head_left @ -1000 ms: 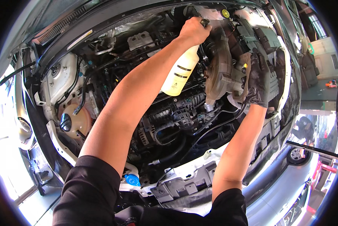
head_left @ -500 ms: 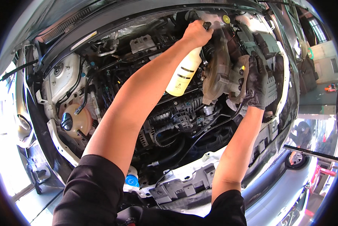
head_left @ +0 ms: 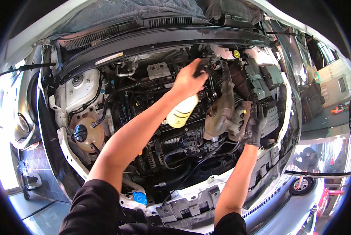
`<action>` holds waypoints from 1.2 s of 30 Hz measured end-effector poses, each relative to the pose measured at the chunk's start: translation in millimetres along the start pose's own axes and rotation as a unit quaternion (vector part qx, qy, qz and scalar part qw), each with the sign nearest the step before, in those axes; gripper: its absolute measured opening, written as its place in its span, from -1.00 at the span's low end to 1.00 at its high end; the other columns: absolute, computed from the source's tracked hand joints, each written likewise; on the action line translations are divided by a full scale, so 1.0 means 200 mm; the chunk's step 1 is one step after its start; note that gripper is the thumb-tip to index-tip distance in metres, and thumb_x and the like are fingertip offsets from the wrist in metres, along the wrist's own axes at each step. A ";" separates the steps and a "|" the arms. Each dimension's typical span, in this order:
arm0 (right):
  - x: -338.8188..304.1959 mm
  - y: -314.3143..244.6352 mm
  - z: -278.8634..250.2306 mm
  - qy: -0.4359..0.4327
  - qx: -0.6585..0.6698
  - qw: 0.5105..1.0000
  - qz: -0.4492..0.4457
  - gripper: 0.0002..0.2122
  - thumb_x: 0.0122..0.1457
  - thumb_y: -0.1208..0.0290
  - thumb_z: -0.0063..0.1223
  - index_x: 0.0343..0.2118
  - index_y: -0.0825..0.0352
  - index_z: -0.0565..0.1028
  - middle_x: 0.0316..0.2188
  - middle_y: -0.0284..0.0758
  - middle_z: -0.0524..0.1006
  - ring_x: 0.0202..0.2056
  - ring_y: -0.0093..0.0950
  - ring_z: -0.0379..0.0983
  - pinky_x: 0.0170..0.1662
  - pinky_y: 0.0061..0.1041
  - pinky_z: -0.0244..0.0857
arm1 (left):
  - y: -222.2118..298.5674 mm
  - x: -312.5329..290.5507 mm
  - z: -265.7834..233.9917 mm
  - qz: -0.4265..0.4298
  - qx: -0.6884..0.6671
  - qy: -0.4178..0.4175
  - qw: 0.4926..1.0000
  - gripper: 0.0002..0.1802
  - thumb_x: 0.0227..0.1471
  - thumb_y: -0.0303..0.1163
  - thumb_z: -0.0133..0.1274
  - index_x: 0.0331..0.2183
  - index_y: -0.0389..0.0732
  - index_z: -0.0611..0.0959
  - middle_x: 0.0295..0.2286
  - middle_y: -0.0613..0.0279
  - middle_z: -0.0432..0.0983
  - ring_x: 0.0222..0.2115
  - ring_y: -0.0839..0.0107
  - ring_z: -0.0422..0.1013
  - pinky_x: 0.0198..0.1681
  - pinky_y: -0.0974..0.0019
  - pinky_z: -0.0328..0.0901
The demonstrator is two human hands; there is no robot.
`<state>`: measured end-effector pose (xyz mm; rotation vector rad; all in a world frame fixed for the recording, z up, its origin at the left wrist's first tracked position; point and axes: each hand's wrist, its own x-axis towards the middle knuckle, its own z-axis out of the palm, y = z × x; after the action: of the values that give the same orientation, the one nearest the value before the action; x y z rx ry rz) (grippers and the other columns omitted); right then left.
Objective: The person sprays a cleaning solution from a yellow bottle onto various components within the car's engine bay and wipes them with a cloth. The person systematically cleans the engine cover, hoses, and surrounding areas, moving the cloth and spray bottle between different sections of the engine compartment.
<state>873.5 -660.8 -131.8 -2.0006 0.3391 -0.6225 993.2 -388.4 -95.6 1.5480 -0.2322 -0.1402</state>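
My bare left hand point(head_left: 189, 81) is closed around the black head of a pale yellow spray bottle point(head_left: 182, 112), above the back middle of a car's engine bay. The bottle tilts, its base toward me, and my hand covers most of its trigger. In a black glove, my right hand point(head_left: 256, 124) lies along the right side of a dusty brown plastic housing point(head_left: 238, 122) with a yellow dot. Its fingers look stretched out along that edge, away from me; the thumb is hard to make out. Left of the housing stands a dusty air duct point(head_left: 219, 113).
A coolant tank point(head_left: 90, 132) with a dark cap is at the left, and a blue cap point(head_left: 139, 197) at the front. The battery point(head_left: 257, 78) sits at the back right. A pale front crossmember point(head_left: 183, 192) spans the near side. Outside stands another car point(head_left: 289, 207).
My left hand has drawn back with the spray bottle, leftward and toward me. My right hand remains beside the brown housing. The head view has shifted, bringing more of the windscreen base into sight.
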 end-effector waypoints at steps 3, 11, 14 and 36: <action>-0.07 -0.08 -0.01 0.028 0.022 0.997 0.066 -0.72 0.36 0.33 -0.14 -0.01 0.41 0.44 -0.11 -0.18 0.51 -0.09 -0.34 0.42 0.02 -0.42 0.28 | 0.05 -0.26 -0.18 0.034 -0.100 0.000 0.994 -0.50 0.07 -0.58 0.00 0.09 -0.19 0.44 -0.25 0.27 0.51 -0.51 0.55 0.40 -0.39 0.42 0.39; -0.08 -0.12 0.23 0.098 0.231 0.956 0.150 -0.69 0.37 0.29 -0.08 0.06 0.38 0.43 -0.10 -0.28 0.52 -0.19 -0.48 0.45 -0.17 -0.53 0.38 | 0.31 -0.85 -0.58 0.044 -0.046 0.075 0.995 -0.38 -0.01 -0.60 -0.10 0.16 -0.42 0.36 -0.14 0.01 0.55 -0.55 0.52 0.41 -0.40 0.47 0.38; -0.05 0.00 0.24 0.106 0.162 0.978 0.082 -0.70 0.37 0.33 -0.09 0.05 0.39 0.42 -0.15 -0.27 0.52 -0.23 -0.49 0.46 -0.21 -0.52 0.39 | 0.33 -1.00 -0.65 0.030 -0.030 0.065 0.997 -0.37 -0.04 -0.56 -0.09 0.14 -0.42 0.36 -0.17 0.00 0.55 -0.57 0.52 0.41 -0.44 0.46 0.38; -0.40 -0.10 0.14 0.223 0.269 0.934 0.071 -0.77 0.34 0.32 -0.07 -0.04 0.29 0.48 -0.27 -0.36 0.51 -0.33 -0.55 0.42 -0.27 -0.57 0.32 | 0.14 -0.69 -0.47 0.115 0.105 -0.041 0.987 -0.76 -0.06 -0.47 0.11 -0.29 -0.38 0.60 -0.39 -0.05 0.46 -0.37 0.00 0.44 -0.24 0.23 0.32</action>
<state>822.2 -592.5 -148.2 -1.2882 0.5169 -0.9610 880.7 -264.4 -75.8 1.7140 -0.5016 0.0031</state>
